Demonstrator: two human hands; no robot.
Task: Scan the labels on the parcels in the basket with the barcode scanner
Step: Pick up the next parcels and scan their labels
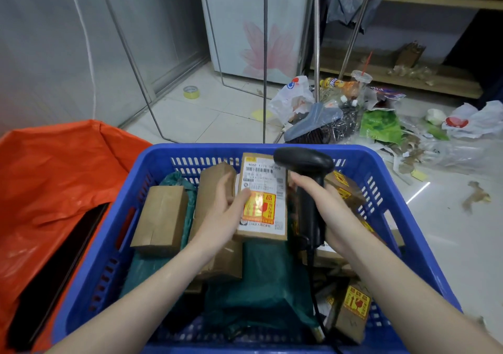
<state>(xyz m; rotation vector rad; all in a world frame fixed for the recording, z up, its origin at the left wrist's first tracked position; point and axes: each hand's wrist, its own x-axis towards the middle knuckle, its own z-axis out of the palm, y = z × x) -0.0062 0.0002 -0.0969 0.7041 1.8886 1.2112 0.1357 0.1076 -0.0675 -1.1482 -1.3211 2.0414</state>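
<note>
Back room of a parcel depot or small shop – blue basket full of labelled parcels, tape roll on tiled floor, swept-up trash pile, orange sack.

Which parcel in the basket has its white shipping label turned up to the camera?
The brown box held by the left hand; neighbouring boxes show plain cardboard or only fragile stickers.

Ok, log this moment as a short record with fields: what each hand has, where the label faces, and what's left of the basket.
left hand: holds labelled cardboard parcel upright over blue basket
right hand: grips black barcode scanner by its handle
label: faces the camera, barcode near the top
scanner head: beside the parcel's top right corner
left of basket: orange sack
</note>
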